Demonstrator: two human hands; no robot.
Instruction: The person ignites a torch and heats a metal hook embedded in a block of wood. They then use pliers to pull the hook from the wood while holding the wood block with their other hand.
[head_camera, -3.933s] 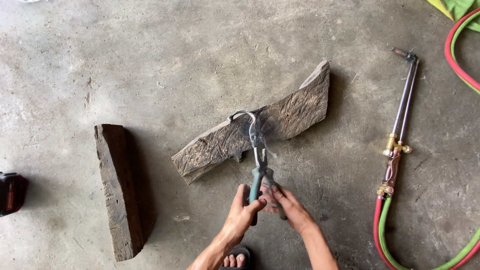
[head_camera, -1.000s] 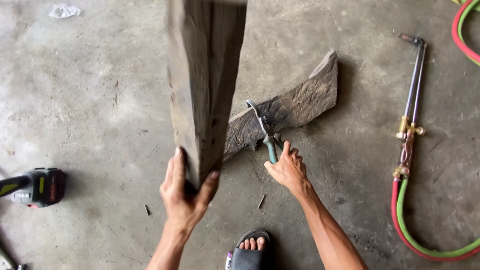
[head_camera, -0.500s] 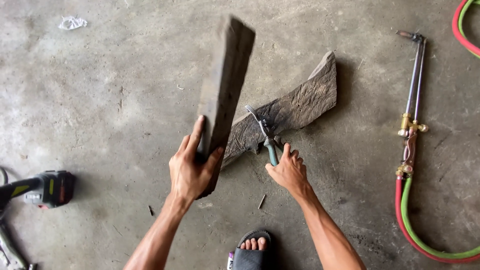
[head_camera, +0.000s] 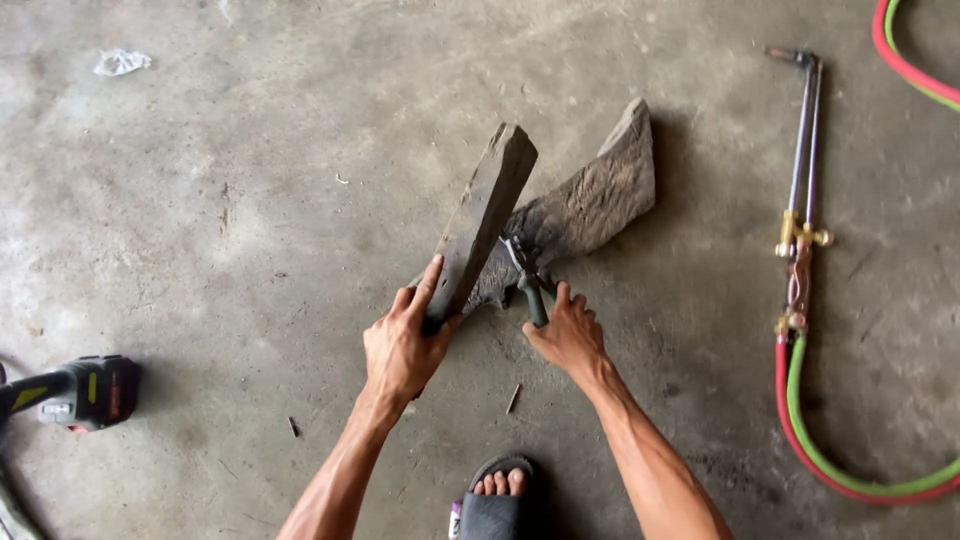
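Note:
My left hand (head_camera: 405, 345) grips the near end of a long weathered wooden block (head_camera: 484, 215), which slants up and to the right over a larger rough slab of old wood (head_camera: 590, 205) lying on the concrete floor. My right hand (head_camera: 567, 332) is closed on the green handles of pliers (head_camera: 527, 275), whose jaws rest on the slab just right of the block. The block hides the left part of the slab.
A cutting torch (head_camera: 802, 190) with red and green hoses (head_camera: 830, 455) lies at the right. A cordless power tool (head_camera: 75, 392) sits at the left edge. A crumpled white scrap (head_camera: 120, 62) lies far left. My sandalled foot (head_camera: 498, 498) is at the bottom.
The left hand picked the wooden block up off the floor, stood it upright, then tipped it down and right toward the slab. The right hand stayed on the pliers.

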